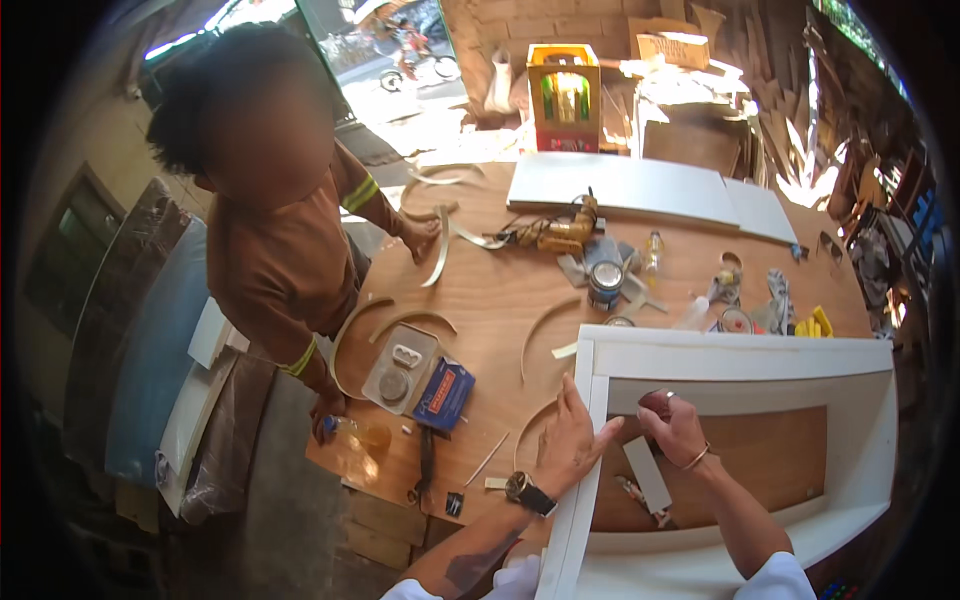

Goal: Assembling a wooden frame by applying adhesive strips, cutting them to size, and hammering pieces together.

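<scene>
Several curved strips (442,246) clutter the table (480,345) left of the white frame (740,349)

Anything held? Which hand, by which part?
Right hand apparently holds a dark-red object, kind and exact grip point unclear. Left hand lies open against the white frame's left rim.

A worker's left forearm (472,552), marked with a dark patch, slants forward and to the right, ending in a left hand (566,445) that lies open, its fingers (570,392) extended forward and its thumb (609,432) spread out toward the right. The right forearm (738,510) reaches forward and to the left, nearly in line with its wrist (702,460), as the right hand (678,432) curls inward, fingertips partly hidden, the two hands apart
</scene>
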`<state>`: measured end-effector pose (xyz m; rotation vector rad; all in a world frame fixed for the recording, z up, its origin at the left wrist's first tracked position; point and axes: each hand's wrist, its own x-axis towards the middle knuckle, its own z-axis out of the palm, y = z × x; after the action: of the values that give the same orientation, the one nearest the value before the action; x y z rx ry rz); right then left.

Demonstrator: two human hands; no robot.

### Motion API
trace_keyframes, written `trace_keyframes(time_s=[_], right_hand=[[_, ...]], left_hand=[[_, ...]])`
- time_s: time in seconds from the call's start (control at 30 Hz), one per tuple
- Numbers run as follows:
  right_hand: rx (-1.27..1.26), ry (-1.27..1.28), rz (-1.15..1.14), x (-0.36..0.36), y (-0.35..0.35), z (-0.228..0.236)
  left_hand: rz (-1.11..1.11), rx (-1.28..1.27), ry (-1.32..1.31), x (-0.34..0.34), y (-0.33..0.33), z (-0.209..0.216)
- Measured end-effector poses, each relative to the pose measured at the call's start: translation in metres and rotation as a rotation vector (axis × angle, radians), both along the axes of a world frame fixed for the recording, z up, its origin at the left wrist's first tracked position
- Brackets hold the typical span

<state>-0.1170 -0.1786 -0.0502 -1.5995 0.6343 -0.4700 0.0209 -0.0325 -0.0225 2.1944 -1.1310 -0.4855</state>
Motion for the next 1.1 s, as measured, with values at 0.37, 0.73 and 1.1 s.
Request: trace_keyframes(time_s=[0.37,0.73,1.1], right_hand=[[-1.549,-0.300,0.675,0.074,-0.097,0.065],[-1.332,-0.748,1.324,0.141,-0.059,0.019],[-1.488,-0.692,1.265,0.137,-0.057,0.014]], left_hand=[[0.310,0.268,-0.338,-0.046,-0.001,-0.001],[0.729,0.020,-0.557,-0.110,0.033,-0.008],[0.774,0.033,-0.551,-0.115,0.026,-0.006]])
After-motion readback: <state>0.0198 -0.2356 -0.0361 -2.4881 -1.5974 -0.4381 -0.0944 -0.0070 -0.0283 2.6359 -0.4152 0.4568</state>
